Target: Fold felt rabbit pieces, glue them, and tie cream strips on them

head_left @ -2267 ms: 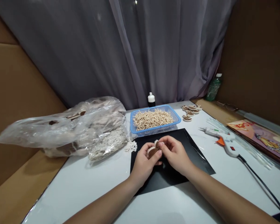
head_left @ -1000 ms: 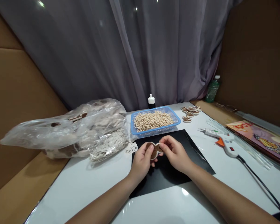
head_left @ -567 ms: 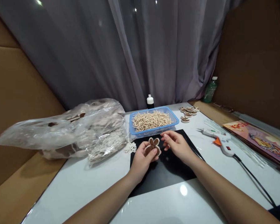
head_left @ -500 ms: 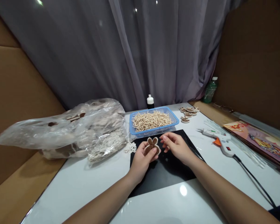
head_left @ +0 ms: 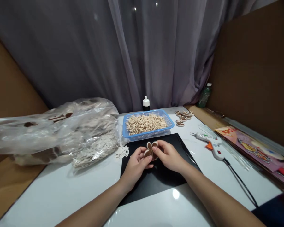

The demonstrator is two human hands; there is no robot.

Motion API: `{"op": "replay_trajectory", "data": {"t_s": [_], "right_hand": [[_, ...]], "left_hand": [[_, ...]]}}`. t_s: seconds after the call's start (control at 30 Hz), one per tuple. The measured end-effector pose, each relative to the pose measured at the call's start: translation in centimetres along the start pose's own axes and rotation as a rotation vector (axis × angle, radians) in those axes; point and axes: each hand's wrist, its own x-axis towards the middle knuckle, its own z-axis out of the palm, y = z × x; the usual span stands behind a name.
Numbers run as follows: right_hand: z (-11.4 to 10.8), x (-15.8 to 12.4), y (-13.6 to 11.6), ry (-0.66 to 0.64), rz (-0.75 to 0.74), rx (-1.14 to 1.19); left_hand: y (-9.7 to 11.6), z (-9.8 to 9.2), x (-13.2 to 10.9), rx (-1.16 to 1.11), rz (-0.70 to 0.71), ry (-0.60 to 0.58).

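Note:
Over the black mat (head_left: 142, 192) I hold a small brown piece with cream edges (head_left: 152, 146), made of rounded lobes like a butterfly or flower. My left hand (head_left: 136, 166) pinches its lower left side, thumb in front and fingers behind. From the right, my right hand (head_left: 170, 156) grips it too, thumb pressed on its face near the upper right lobe. Both thumbs partly cover the lower lobes. Beyond the hands stands a blue basket (head_left: 171, 123) full of short pale sticks (head_left: 145, 123).
Clear plastic bags (head_left: 92, 119) of brown and cream pieces lie at left, beside small white cut-outs (head_left: 122, 152). Similar brown pieces (head_left: 184, 115) are heaped at back right. A glue gun (head_left: 213, 145), clear sticks (head_left: 239, 157) and a magazine (head_left: 253, 145) lie right. A white-capped bottle (head_left: 146, 103) stands behind the basket.
My right hand has moved left from beside the brown piece and now grips it. The left hand keeps its hold. The whole view has shifted a little to the right.

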Motion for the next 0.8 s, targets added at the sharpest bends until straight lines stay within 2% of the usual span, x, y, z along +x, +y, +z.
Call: {"op": "replay_trajectory", "data": {"t_s": [0.37, 0.57, 0.8], "right_hand": [[0.2, 0.4, 0.6, -0.014, 0.067, 0.021], [-0.1, 0.9, 1.5, 0.14, 0.146, 0.07], [1.3, 1.9, 3.1, 0.202, 0.307, 0.4]], "left_hand": [[-0.1, -0.2, 0.7, 0.104, -0.023, 0.022], [0.2, -0.3, 0.6, 0.065, -0.01, 0.087], [-0.2, -0.6, 1.0, -0.143, -0.03, 0.107]]}}
